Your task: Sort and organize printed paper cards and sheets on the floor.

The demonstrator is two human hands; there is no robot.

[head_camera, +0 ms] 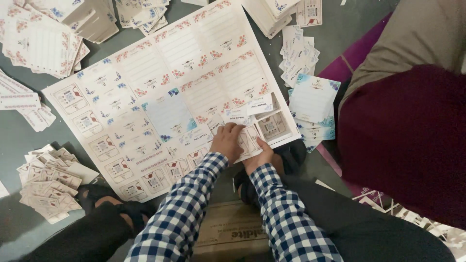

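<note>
- I see my left hand [227, 141] lying knuckles-up on the near edge of the big printed sheet [160, 92], fingers curled together and pressing down on a small card [248, 139] still set in the sheet.
- My right hand [260, 156] sits just beside it, at the sheet's near edge, thumb on top of the same card; its other fingers are hidden under the sheet, so I cannot tell how tightly they grip.
- The sheet lies flat on the grey floor [19, 136], tilted across the view, its near right corner under my hands.
- A loose white slip [259, 105] rests on the sheet just beyond my hands.
- A stack of blue-cornered cards [313, 99] sits right of the sheet, with smaller slips [297, 54] heaped beyond it.
- A pile of beige cards [48, 182] lies at my left, well apart from the hands; more floral cards [41, 41] are heaped at the far left.
- A cardboard box [233, 233] sits between my checked sleeves.
- Another person's maroon garment [407, 140] fills the right side.
</note>
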